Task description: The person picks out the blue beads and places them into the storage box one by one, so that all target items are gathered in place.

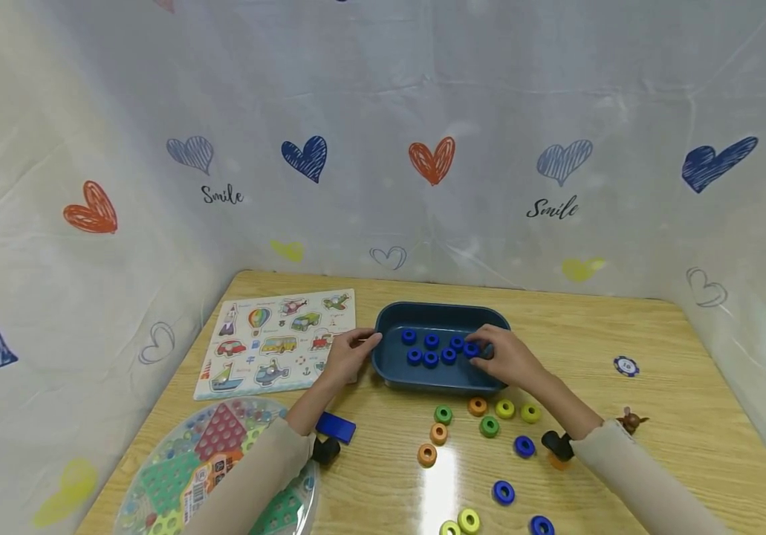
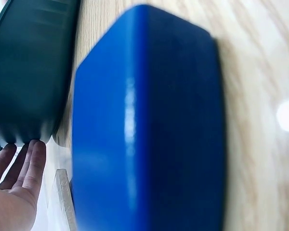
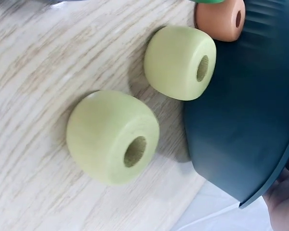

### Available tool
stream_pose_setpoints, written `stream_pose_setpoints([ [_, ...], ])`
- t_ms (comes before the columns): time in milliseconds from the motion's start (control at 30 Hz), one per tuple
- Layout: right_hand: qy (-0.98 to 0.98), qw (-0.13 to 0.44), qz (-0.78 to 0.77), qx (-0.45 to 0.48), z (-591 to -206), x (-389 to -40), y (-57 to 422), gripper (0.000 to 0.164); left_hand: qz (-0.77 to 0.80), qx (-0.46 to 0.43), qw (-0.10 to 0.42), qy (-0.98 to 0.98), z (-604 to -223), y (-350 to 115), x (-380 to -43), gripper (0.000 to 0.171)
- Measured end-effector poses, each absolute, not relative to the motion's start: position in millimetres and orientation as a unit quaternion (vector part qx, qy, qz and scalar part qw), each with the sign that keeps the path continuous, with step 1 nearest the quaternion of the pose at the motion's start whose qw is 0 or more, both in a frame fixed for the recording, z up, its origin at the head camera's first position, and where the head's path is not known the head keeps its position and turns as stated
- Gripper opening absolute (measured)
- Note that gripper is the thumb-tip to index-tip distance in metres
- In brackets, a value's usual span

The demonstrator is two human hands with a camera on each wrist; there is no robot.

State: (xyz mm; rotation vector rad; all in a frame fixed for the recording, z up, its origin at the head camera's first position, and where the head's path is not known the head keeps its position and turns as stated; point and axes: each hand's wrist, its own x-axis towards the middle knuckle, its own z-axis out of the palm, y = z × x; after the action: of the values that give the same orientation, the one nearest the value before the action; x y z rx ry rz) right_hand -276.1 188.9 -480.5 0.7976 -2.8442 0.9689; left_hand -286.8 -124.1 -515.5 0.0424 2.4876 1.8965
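White cloth printed with hearts hangs behind and beside a wood-grained worktop. Finger and thumb of the right hand pinch a blue ring inside the right part of a dark tray. Six other blue rings sit in the tray, to the left of those fingers. The tray's long axis runs left to right, from one hand to the other; the left hand, its fingers fairly straight, touches the outside of the left end wall.

Three loose blue rings lie on the worktop on the person's side of the tray, toward the right, so the right hand is the nearer one to them. Green rings, orange rings and yellow rings lie about there too, some just by the tray's near side.

Left of the tray is a picture board; a blue block lies near the left wrist, and a round game board partly under that forearm. Off to the right are a poker chip and a small brown toy.
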Motion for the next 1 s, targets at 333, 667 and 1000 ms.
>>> stream_pose_setpoints([
  [333, -0.903, 0.032, 0.331, 0.272, -479.8, -269.8, 195.2, 0.038, 0.609, 0.025, -0.004, 0.792, -515.0, -125.3, -286.9, 0.041],
  [667, -0.89, 0.043, 0.362, 0.273, -474.7, -255.3, 203.4, 0.035, 0.608, 0.031, 0.012, 0.793, -514.5, -125.8, -288.4, 0.038],
  [1000, -0.867, 0.091, 0.398, 0.285, -462.6, -210.8, 210.8, 0.031, 0.607, 0.023, 0.002, 0.794, -514.2, -125.6, -285.9, 0.043],
])
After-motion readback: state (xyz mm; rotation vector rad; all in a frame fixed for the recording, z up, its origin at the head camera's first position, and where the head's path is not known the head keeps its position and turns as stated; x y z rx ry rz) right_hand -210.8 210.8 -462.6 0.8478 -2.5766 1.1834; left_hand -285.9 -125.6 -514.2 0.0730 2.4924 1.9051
